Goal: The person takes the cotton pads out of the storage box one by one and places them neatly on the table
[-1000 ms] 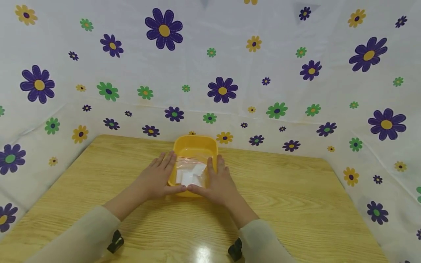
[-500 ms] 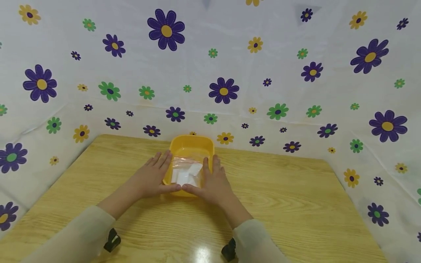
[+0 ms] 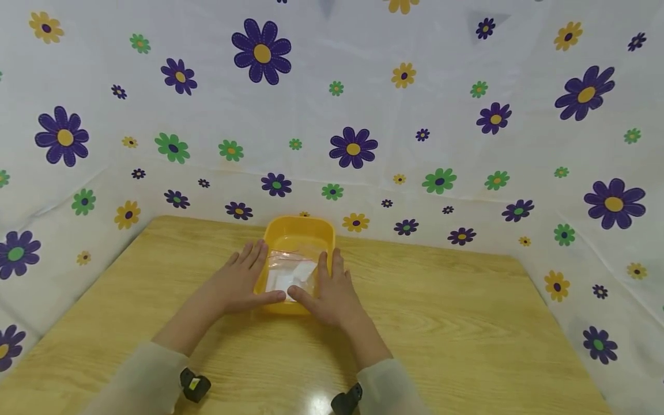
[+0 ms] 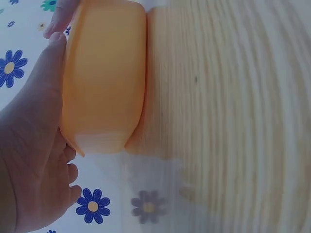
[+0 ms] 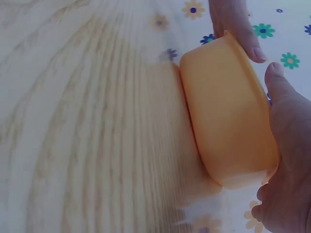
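A yellow plastic bin [image 3: 298, 309] sits near the back edge of the table. Inside it lies a clear zip bag [image 3: 282, 257] with white pieces in it. My left hand [image 3: 234, 285] rests along the bin's left rim, fingers straight and pointing away. On the other side, my right hand [image 3: 338, 294] lies over the right rim with its fingers extended. Both thumbs reach inward across the near end, tips close together but apart. In the wrist views, the bin's outer wall [image 4: 107, 73] stands on the table, and the hands are at its rim.
The wood-grain table [image 3: 441, 340] extends around the bin. White sheets with printed flowers [image 3: 353, 148] rise behind it and on both sides. Black wrist devices [image 3: 195, 386] show at both sleeves.
The bin and both hands have shifted slightly left. The thumb tips have drawn a little apart, with the right one further over the bag. The bag appears to lie a little lower.
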`<state>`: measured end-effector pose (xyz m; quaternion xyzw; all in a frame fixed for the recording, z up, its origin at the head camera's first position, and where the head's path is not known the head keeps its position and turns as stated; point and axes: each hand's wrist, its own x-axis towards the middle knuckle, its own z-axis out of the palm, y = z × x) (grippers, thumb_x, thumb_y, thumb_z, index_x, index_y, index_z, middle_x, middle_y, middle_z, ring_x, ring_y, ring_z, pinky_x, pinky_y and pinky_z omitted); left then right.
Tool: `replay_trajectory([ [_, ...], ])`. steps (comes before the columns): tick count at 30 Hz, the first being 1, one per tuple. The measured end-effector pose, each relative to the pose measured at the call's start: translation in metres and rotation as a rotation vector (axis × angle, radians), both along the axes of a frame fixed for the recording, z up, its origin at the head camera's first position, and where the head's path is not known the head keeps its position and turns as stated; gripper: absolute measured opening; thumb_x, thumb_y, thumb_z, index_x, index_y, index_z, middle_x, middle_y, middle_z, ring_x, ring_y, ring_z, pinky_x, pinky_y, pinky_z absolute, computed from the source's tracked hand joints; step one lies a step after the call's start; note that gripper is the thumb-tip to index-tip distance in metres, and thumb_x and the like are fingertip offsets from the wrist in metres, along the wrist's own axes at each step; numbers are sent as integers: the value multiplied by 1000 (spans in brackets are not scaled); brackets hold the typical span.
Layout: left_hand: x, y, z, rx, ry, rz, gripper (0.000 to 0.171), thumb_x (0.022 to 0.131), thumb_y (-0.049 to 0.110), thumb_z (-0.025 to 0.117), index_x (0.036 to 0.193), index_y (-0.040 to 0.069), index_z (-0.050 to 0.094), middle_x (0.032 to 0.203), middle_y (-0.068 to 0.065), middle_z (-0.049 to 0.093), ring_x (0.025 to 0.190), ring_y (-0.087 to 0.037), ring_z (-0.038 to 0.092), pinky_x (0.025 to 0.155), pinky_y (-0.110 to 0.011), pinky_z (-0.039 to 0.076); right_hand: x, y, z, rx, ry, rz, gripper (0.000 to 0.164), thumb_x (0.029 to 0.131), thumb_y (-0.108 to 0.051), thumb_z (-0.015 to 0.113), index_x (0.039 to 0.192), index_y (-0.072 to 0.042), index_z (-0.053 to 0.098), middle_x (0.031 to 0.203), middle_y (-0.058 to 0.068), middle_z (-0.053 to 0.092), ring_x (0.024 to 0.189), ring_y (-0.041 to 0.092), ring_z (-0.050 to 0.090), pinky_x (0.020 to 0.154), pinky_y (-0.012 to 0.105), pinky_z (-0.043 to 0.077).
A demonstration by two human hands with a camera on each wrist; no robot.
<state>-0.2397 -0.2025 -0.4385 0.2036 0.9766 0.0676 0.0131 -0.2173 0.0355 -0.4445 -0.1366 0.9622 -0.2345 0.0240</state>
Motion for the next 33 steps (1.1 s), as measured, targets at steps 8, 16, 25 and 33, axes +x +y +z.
replay_trajectory([
  [8,8,-1,-8,48,10,21,132,73,94,41,158,-3,10,166,-20,5,153,-42,5,121,-59,10,8,-4,-7,-177,-15,-6,97,95,-72,38,161,-10,6,167,14,-11,145,58,15,115,63,27],
  [16,12,-2,-7,99,13,45,133,72,94,45,158,-3,13,166,-20,8,153,-41,6,122,-59,11,8,-7,-10,-282,15,-16,93,97,-72,28,161,-8,9,167,18,-4,147,55,11,116,64,23],
  [25,13,4,-3,103,24,38,130,74,92,45,158,-2,14,166,-19,6,153,-41,5,122,-58,12,6,-3,6,-488,14,-66,79,101,-63,35,161,-14,19,168,15,6,154,37,-2,118,66,15],
  [33,13,4,-3,108,29,39,129,75,90,49,158,-3,15,166,-20,8,153,-42,6,121,-59,13,13,-10,30,-858,-12,-92,64,101,-62,38,154,-25,39,162,0,32,150,26,27,120,54,24],
])
